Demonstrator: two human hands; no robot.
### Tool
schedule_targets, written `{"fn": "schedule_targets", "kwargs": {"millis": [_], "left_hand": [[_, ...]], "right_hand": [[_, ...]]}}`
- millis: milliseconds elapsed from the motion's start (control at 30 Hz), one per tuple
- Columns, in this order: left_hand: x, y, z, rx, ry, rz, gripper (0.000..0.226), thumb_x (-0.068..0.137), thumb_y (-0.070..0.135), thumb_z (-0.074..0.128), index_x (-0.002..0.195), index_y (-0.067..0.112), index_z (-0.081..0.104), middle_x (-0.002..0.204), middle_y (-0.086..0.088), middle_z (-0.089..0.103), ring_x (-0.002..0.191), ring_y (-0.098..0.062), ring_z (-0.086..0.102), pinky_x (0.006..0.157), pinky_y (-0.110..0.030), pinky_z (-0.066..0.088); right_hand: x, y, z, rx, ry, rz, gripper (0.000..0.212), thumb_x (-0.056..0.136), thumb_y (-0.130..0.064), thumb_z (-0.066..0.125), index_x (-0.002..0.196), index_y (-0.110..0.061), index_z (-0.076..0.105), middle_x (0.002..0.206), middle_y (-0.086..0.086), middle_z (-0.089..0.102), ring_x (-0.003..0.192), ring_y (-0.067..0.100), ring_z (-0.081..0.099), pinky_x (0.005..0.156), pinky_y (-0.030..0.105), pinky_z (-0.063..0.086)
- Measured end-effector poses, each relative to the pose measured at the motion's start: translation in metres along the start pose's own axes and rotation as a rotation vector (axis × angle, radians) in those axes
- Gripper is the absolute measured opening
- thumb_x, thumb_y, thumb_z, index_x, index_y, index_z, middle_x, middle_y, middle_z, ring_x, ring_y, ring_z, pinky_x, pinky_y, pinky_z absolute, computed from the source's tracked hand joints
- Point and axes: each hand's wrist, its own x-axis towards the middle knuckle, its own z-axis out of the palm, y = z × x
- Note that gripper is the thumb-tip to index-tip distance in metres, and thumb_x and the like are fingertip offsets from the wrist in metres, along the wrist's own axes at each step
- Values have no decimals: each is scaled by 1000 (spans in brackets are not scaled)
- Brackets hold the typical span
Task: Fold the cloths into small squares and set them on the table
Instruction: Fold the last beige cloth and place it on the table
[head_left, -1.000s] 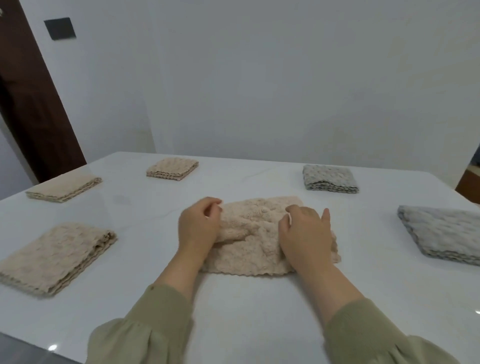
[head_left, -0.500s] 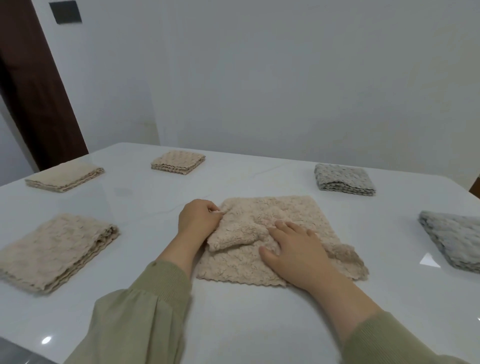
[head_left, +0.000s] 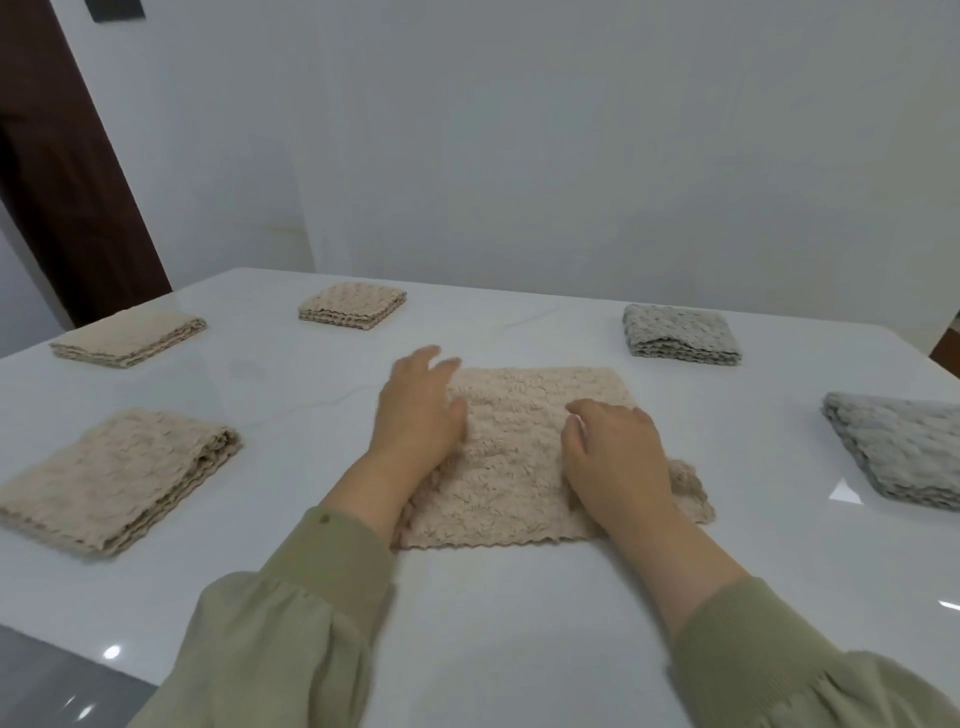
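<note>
A plain, pale grey-white wall fills the back, with a faint vertical corner towards the left; a dark brown wooden panel runs down the left edge, with a small dark plate on the wall just beside it at the top; the glossy white table carries small bright glints of light; grey floor shows at the lower left.

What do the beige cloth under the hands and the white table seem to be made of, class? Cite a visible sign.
Beige cloth: probably plush microfibre or fleece, matt; the surface is fuzzy with bumpy tufts, the near edge scalloped. Table: glossy white, perhaps polished marble or an imitation; it shows light glints, reflections and faint thin veins.
</note>
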Motion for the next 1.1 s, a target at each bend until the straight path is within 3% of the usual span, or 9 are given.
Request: {"fn": "schedule_targets", "kwargs": {"millis": [100,233,300,433,633,800,900,967,1100], "left_hand": [[-25,22,8,-32,-211,194,47,96,33,47,141,21,41,152,-1,32,141,-16,19,115,-31,13],[-45,22,16,291,-612,173,68,94,60,27,151,33,3,160,4,-7,146,-18,-12,117,-48,-3],[-49,19,13,324,-653,151,71,91,66,24,150,36,-3,159,5,-13,144,-18,-17,116,-51,-7],[-59,16,4,306,-688,207,76,87,71,29,149,40,-3,158,9,-14,144,-15,-16,117,-49,-6],[-53,4,-11,-136,-399,80,46,90,52,50,130,29,55,127,12,57,119,-10,50,105,-30,36],[-44,-11,-25,-432,-224,-156,16,92,26,58,96,35,70,105,12,70,88,-2,63,82,-24,49],[-35,-22,-26,-451,-42,-225,20,92,22,55,101,30,70,111,8,68,103,-7,61,96,-31,47],[-30,-26,-22,-409,-37,-229,25,94,22,53,113,25,68,125,6,61,116,-11,53,102,-30,40],[-22,-33,-8,-355,-99,-210,28,94,23,53,120,20,65,130,3,58,121,-13,51,100,-24,36]], "right_hand": [[-2,5,-8,20,86,13,27,80,-11,46,89,-5,70,81,12,70,80,33,63,79,42,46],[-11,10,-9,-168,-331,121,48,98,-32,29,143,-17,34,149,7,35,139,27,26,112,53,13],[-16,15,-9,-246,-537,138,59,97,-49,20,150,-24,12,159,4,8,146,25,5,113,58,2],[-30,17,-18,-254,-649,135,70,92,-63,20,150,-30,3,160,0,-5,146,23,-4,113,60,5],[-33,14,-25,-261,-524,95,61,96,-54,11,151,-28,6,160,2,-3,146,23,-5,113,57,-2],[-31,17,-30,-354,-558,123,50,99,-40,18,143,-23,32,150,3,32,138,25,28,112,57,11],[-22,5,-40,-480,-414,111,32,97,-28,26,104,-17,55,111,3,61,112,27,51,109,55,21],[-13,0,-43,-519,-401,139,20,94,-25,32,91,-19,51,100,1,61,107,26,51,106,50,26],[14,5,-24,-405,-472,82,30,96,-27,32,113,-13,53,116,7,52,109,27,45,92,39,36]]}}
